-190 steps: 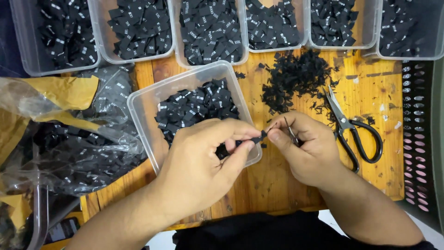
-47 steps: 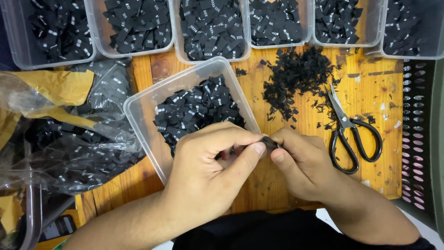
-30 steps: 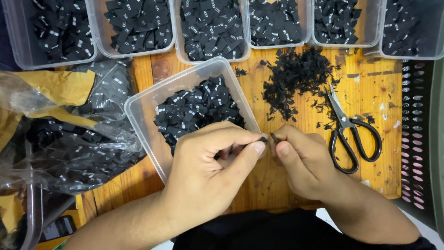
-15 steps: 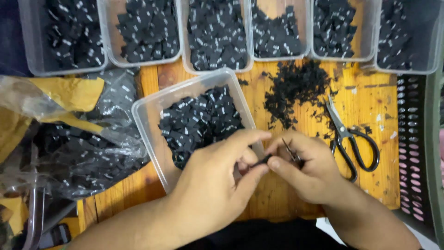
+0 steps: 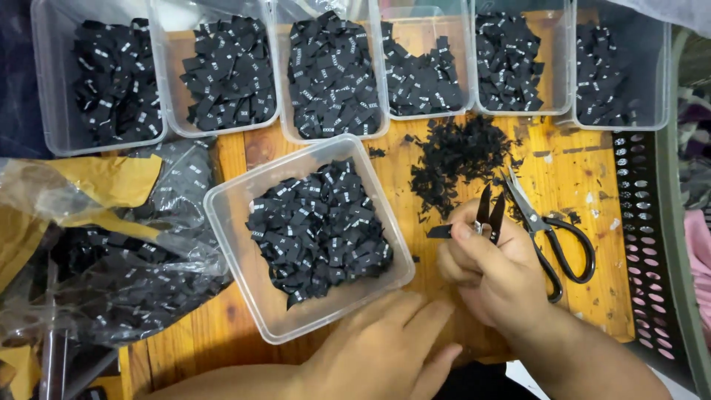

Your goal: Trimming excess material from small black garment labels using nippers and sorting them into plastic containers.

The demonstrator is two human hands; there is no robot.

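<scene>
Viewed from above, the two hands have come apart since a moment ago, when both pinched one small black label between them. The left hand (image 5: 385, 348) now lies flat and empty, fingers loosely spread, on the wooden table (image 5: 578, 185) at six o'clock. The right hand (image 5: 489, 270), at four o'clock, grips small black thread snips (image 5: 489, 211) pointing up, and pinches a single black label (image 5: 439, 232) at its fingertips. This suggests one label is trimmed and ready to drop.

At centre sits a clear square tub (image 5: 222, 215) filled with black woven labels (image 5: 318, 230) bearing small white marks. Six similar clear tubs (image 5: 52, 141) of black labels line the twelve o'clock edge. A pile of black trimmings (image 5: 455, 159) lies at one o'clock. Black-handled scissors (image 5: 552, 233) rest at three o'clock. A crumpled clear bag (image 5: 111, 289) of more labels, with yellow paper (image 5: 111, 181), is at nine o'clock.
</scene>
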